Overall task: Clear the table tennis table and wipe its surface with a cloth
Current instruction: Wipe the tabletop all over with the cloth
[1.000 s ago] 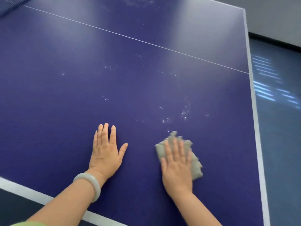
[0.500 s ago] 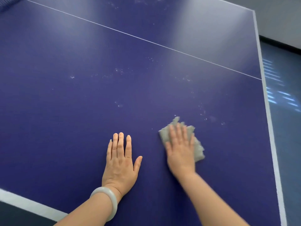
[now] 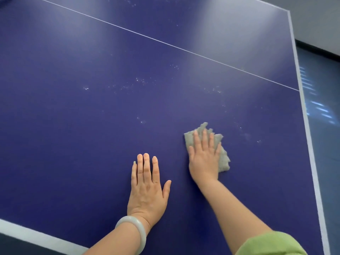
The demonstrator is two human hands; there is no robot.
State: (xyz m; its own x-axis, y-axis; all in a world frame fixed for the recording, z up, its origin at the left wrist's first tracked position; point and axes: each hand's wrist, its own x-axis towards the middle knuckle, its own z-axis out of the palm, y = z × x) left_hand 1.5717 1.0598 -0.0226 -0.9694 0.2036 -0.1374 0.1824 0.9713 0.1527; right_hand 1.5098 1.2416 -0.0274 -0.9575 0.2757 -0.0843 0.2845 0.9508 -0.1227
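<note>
The dark blue table tennis table [image 3: 92,126] fills the view, with a thin white centre line and white edge bands. A crumpled grey cloth [image 3: 223,157] lies on it right of centre. My right hand [image 3: 204,159] presses flat on the cloth with straight fingers. My left hand [image 3: 147,188] rests flat on the bare table just left of it, fingers straight, a pale bangle on the wrist. Small white droplets and specks [image 3: 141,81] dot the surface beyond both hands.
The table's right edge band [image 3: 303,107] runs down the right side, with dark floor [image 3: 323,144] beyond it. The near edge band [image 3: 36,236] crosses the lower left corner. A grey wall shows at the top right.
My right hand pushed the cloth forward over the wet specks near it, and most of those specks are gone. My left hand stayed flat on the table as the view shifted.
</note>
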